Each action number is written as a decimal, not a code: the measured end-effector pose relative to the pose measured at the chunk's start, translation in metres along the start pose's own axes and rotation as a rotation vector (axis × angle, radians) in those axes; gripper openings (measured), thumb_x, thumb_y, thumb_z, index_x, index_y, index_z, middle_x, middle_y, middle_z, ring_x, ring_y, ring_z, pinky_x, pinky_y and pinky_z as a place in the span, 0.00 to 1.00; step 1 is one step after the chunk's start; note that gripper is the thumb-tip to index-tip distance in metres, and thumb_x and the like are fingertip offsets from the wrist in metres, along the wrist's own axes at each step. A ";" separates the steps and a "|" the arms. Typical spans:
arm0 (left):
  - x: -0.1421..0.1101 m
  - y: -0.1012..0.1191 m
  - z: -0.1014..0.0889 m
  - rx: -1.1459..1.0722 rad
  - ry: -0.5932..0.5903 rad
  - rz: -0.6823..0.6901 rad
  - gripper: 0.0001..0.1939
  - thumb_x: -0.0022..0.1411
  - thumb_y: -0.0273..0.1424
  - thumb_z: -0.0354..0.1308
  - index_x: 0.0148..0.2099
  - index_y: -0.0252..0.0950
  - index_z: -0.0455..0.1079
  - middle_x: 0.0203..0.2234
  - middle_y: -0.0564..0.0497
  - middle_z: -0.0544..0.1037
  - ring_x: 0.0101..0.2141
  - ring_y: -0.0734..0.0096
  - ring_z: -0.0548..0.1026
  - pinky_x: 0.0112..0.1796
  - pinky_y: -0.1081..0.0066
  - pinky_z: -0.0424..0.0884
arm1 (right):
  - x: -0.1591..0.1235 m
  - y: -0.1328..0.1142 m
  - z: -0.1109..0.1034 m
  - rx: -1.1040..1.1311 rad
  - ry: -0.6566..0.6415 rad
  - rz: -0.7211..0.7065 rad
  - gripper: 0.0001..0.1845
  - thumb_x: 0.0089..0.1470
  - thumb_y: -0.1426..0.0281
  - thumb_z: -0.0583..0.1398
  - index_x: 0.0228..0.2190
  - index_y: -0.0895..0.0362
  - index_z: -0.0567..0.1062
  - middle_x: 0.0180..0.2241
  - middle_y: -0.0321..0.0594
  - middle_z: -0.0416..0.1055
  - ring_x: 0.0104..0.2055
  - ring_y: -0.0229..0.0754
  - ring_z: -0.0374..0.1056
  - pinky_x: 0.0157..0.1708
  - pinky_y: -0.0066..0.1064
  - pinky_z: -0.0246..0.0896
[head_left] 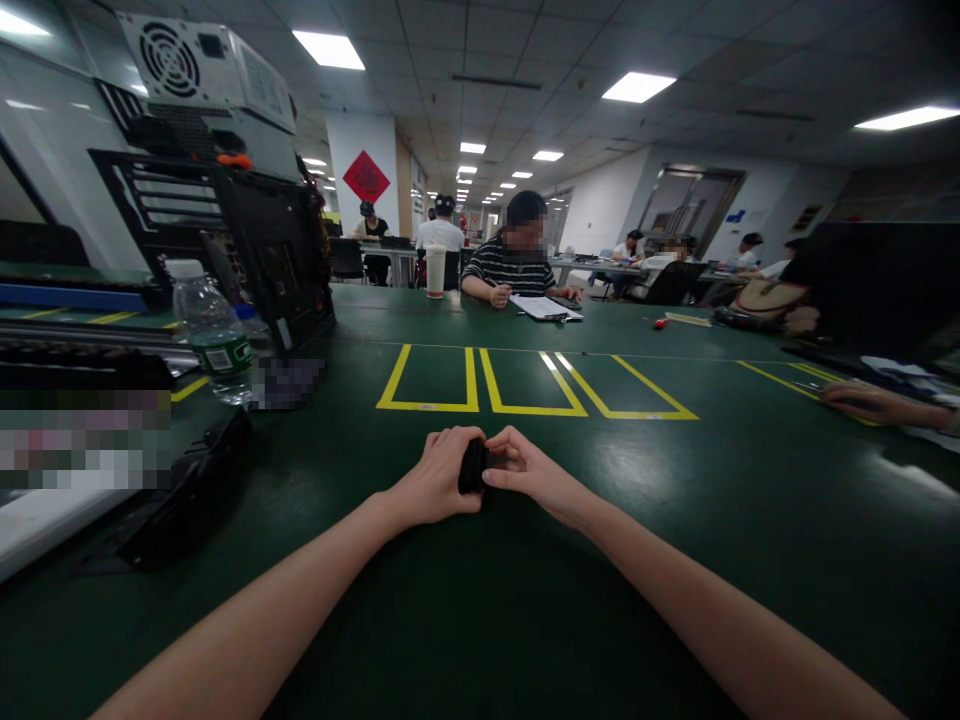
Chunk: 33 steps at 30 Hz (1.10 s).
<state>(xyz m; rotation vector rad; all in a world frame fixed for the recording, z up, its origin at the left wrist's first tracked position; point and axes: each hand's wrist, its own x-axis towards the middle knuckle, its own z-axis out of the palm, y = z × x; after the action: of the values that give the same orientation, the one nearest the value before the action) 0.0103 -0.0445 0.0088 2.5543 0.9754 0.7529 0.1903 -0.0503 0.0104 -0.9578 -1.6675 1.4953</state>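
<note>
Both my hands meet over the green table (525, 600), just in front of me. My left hand (435, 480) is curled around a small black object (472, 466), its fingers wrapped over the top. My right hand (529, 470) pinches the same black object from the right side with thumb and fingers. I cannot make out what the object is. Just beyond my hands lie three yellow taped rectangles (517, 385) on the table surface.
A water bottle (214, 335) and a black computer case (255, 240) stand at the left, with black parts (172, 500) near the left edge. A person in a striped shirt (514, 265) sits across the table beside a cup (435, 270). Another person's hand (877, 405) rests at the right.
</note>
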 end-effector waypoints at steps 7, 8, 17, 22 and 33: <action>0.002 -0.005 0.008 0.032 0.065 0.005 0.30 0.44 0.29 0.59 0.49 0.37 0.51 0.39 0.48 0.63 0.41 0.62 0.63 0.44 0.61 0.56 | 0.002 0.005 0.003 -0.012 0.071 0.005 0.16 0.44 0.66 0.59 0.36 0.55 0.63 0.38 0.37 0.63 0.43 0.41 0.61 0.44 0.39 0.56; 0.002 -0.005 0.008 0.029 0.062 0.005 0.30 0.44 0.29 0.59 0.49 0.37 0.51 0.39 0.48 0.63 0.41 0.62 0.63 0.44 0.61 0.56 | 0.002 0.005 0.002 -0.015 0.077 0.024 0.17 0.43 0.66 0.59 0.37 0.55 0.63 0.39 0.38 0.63 0.43 0.41 0.61 0.44 0.39 0.56; 0.001 0.000 0.003 0.002 0.027 -0.019 0.29 0.44 0.29 0.59 0.48 0.38 0.51 0.40 0.48 0.63 0.41 0.61 0.63 0.44 0.60 0.56 | -0.001 -0.001 0.000 0.016 -0.026 0.019 0.19 0.39 0.72 0.62 0.35 0.54 0.62 0.41 0.36 0.61 0.44 0.41 0.61 0.43 0.38 0.59; 0.001 -0.002 0.005 0.000 0.040 -0.021 0.29 0.43 0.29 0.59 0.48 0.39 0.51 0.40 0.49 0.63 0.41 0.61 0.63 0.44 0.61 0.56 | -0.001 -0.002 0.003 -0.005 0.017 -0.002 0.15 0.41 0.70 0.61 0.33 0.54 0.62 0.38 0.36 0.61 0.44 0.40 0.60 0.44 0.39 0.57; 0.001 0.001 0.000 0.005 0.024 -0.007 0.28 0.45 0.29 0.58 0.49 0.38 0.51 0.40 0.48 0.63 0.42 0.61 0.63 0.45 0.60 0.55 | 0.001 0.002 0.000 0.002 0.023 0.037 0.18 0.42 0.69 0.60 0.38 0.56 0.63 0.42 0.39 0.61 0.46 0.41 0.59 0.47 0.39 0.54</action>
<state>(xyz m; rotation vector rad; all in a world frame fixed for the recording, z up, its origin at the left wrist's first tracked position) 0.0108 -0.0445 0.0096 2.5497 0.9947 0.7821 0.1894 -0.0493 0.0084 -1.0065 -1.6400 1.5040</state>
